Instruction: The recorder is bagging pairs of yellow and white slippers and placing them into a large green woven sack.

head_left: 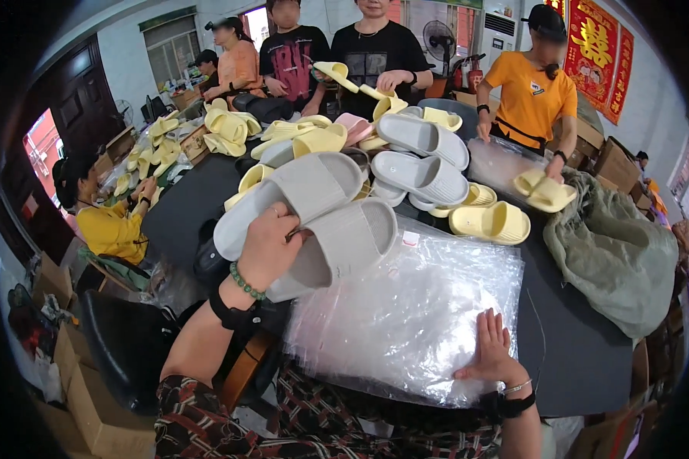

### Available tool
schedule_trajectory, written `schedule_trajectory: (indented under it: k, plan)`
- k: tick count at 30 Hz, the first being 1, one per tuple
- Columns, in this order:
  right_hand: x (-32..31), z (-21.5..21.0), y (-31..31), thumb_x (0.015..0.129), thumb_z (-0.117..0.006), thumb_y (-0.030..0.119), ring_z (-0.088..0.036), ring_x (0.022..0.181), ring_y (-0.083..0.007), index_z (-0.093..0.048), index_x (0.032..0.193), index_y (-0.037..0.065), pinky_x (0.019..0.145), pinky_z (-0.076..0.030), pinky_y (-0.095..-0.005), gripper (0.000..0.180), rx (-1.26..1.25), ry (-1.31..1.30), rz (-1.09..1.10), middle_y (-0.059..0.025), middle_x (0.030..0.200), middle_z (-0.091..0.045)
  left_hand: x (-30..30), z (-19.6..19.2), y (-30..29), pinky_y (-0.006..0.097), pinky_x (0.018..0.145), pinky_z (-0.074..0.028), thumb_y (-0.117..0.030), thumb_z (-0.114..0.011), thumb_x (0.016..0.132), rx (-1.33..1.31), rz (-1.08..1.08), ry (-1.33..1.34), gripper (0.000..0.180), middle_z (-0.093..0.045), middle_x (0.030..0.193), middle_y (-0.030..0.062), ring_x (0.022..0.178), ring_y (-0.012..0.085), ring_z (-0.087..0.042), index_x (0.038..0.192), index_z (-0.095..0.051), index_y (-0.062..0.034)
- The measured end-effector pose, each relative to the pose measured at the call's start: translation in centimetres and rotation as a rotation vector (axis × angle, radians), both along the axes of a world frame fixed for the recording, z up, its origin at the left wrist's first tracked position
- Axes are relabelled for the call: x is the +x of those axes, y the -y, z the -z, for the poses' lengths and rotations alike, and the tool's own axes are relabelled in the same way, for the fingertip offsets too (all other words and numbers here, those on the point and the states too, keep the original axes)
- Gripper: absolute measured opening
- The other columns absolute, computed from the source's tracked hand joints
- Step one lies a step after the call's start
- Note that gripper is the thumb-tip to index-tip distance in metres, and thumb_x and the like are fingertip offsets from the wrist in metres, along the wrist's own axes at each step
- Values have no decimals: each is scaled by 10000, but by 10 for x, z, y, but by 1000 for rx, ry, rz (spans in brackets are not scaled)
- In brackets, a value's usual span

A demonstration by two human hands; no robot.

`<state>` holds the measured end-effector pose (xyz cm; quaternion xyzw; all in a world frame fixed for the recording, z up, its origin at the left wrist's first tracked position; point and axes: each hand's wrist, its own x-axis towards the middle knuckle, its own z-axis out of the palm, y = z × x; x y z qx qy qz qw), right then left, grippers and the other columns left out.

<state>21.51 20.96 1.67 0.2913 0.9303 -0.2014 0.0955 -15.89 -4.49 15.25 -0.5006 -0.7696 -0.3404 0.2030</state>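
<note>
My left hand (269,246) grips a pair of grey slide slippers (352,243) by their inner edges, holding them up over the near left part of the table. My right hand (488,350) lies flat with fingers spread on a stack of clear plastic bags (406,321) at the table's near edge. Nothing is held in it. Just beyond the bags, a pale yellow slipper (491,223) and more grey slippers (421,177) rest on the dark table.
Yellow slippers (230,126) are heaped across the dark table (570,336). A green sack (616,249) slumps at the right edge. Opposite, a person in orange (532,96) handles yellow slippers and a clear bag. Cardboard boxes (103,405) stand at lower left beside a black chair (126,344).
</note>
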Motion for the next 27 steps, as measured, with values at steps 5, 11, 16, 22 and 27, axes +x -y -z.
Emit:
schedule_trajectory:
  k: [5, 11, 16, 22, 27]
  plan:
    - [3, 5, -4, 397, -787, 797, 93, 1467, -444, -7, 1511, -55, 1166, -13, -552, 1606, 18, -22, -12, -313, 1574, 20, -12, -6, -16, 431, 685, -496, -77, -704, 742, 54, 7, -89, 108, -620, 865, 153, 790, 355, -603, 796, -666, 9]
    - [6, 6, -5, 378, -788, 805, 78, 1456, -485, -48, 1508, -60, 1146, -4, -597, 1604, 13, -63, -8, -331, 1565, -9, -40, -31, -51, 449, 686, -486, -75, -694, 747, 54, -18, -215, 113, -596, 825, 174, 786, 367, -596, 746, -635, 22]
    - [0, 7, -5, 398, -774, 816, 87, 1468, -445, -12, 1511, -53, 1166, -21, -552, 1604, 59, -1, -28, -309, 1576, 13, -138, -83, -105, 475, 700, -486, -107, -705, 750, 33, -190, -494, 162, -600, 802, 218, 788, 401, -599, 719, -640, 38]
    - [1, 6, -5, 421, -782, 802, 90, 1468, -444, -14, 1514, -46, 1167, -11, -544, 1583, 56, 10, -19, -300, 1579, 12, -186, -108, -134, 482, 734, -503, -175, -767, 708, 29, -307, -372, 232, -639, 732, 247, 754, 414, -639, 677, -678, 37]
    - [12, 6, 0, 450, -771, 806, 100, 1464, -451, -18, 1517, -43, 1166, -13, -555, 1558, 35, 2, -15, -306, 1576, 28, -197, -102, -166, 490, 766, -502, -137, -729, 729, -14, -327, -249, 184, -645, 748, 255, 776, 419, -644, 710, -677, 39]
